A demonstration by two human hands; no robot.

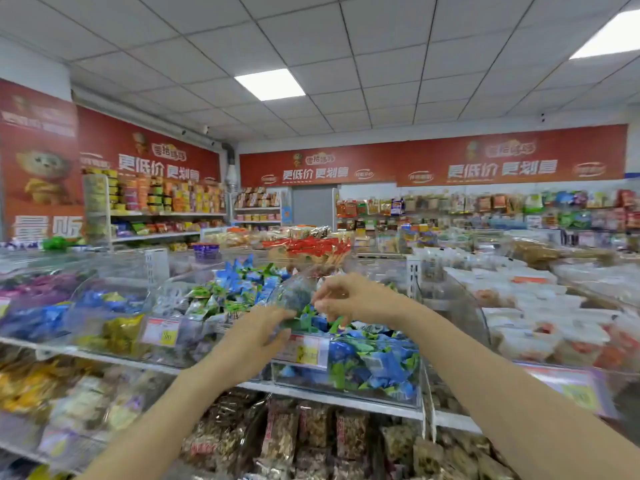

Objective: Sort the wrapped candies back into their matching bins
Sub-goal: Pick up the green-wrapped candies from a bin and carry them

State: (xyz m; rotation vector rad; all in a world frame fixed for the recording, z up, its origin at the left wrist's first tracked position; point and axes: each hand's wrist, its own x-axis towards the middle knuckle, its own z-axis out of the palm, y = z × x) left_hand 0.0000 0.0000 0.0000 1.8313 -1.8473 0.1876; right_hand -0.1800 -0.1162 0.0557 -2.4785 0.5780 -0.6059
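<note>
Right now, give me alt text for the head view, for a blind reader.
A left hand and right hand reach over a clear bin of blue and green wrapped candies in a snack shop; their grip is blurred. Neighbouring bins hold other sweets.

Reaches forward with both bare arms, converging at centre. Holds left hand (258, 336) lower, palm down, fingers stretched ahead. Carries right hand (346, 299) higher, just beside it, wrist bent, fingers curled downward; grip too blurred to tell.
</note>
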